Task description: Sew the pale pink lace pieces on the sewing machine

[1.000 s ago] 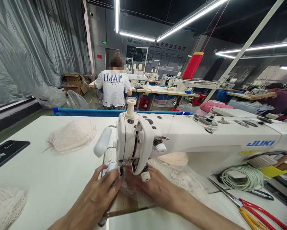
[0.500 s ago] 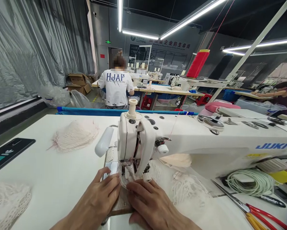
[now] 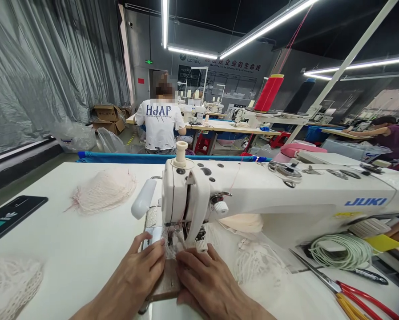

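Note:
A strip of white lace (image 3: 171, 251) lies under the presser foot of the white sewing machine (image 3: 269, 186). My left hand (image 3: 144, 264) is palm down left of the needle, its fingers apart and bent a little, resting on the metal plate and the lace edge. Just right of the needle, my right hand (image 3: 206, 278) has its fingers curled and pressed together on the lace, with the thumb tucked below. Its fingertips hide part of the strip. More sheer white lace fabric (image 3: 262, 262) lies under the machine arm, right of my right hand.
On the left are a lace piece (image 3: 102, 191), another lace piece (image 3: 12, 284) and a black phone-like object (image 3: 15, 218). Scissors (image 3: 332, 284) with red handles and a coil of pale green cord (image 3: 344, 251) lie at right. A co-worker (image 3: 161, 120) sits ahead, back turned.
The view has shifted slightly, so the machine appears a little further left and lower. Both hands stay beside the needle on the lace, with almost no change in pose.

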`<state>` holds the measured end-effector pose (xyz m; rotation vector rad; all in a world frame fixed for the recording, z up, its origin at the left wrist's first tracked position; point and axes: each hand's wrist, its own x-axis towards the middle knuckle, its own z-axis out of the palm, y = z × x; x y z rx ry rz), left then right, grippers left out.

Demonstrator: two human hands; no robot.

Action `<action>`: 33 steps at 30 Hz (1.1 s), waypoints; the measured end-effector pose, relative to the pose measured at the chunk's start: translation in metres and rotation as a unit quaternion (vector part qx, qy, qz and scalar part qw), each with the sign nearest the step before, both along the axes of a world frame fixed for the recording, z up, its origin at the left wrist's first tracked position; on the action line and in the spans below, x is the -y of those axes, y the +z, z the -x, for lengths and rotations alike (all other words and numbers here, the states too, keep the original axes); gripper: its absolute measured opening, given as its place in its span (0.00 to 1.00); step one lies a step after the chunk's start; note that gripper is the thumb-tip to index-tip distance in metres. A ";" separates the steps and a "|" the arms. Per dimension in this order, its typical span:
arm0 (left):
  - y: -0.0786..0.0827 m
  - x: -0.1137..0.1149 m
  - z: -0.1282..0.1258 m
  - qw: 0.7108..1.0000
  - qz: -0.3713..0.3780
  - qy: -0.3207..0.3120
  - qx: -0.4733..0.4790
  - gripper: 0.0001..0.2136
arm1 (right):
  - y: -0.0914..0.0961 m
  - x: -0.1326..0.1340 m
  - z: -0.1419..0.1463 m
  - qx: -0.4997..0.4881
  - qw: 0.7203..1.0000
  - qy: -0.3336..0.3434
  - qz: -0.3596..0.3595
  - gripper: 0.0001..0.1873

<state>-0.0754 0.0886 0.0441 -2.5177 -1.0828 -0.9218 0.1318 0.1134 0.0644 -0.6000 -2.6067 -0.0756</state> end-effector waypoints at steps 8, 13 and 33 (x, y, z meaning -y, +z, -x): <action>0.000 -0.001 0.008 0.996 -0.019 0.071 -0.042 0.15 | 0.005 0.000 -0.002 -0.045 0.998 -0.025 0.025 0.14; -0.003 -0.001 0.014 0.994 -0.006 0.099 -0.053 0.20 | 0.007 -0.007 0.006 -0.007 0.997 -0.069 0.032 0.23; 0.046 0.173 -0.032 0.541 0.734 -0.052 0.407 0.20 | 0.031 0.133 -0.053 -0.092 0.556 0.066 0.823 0.21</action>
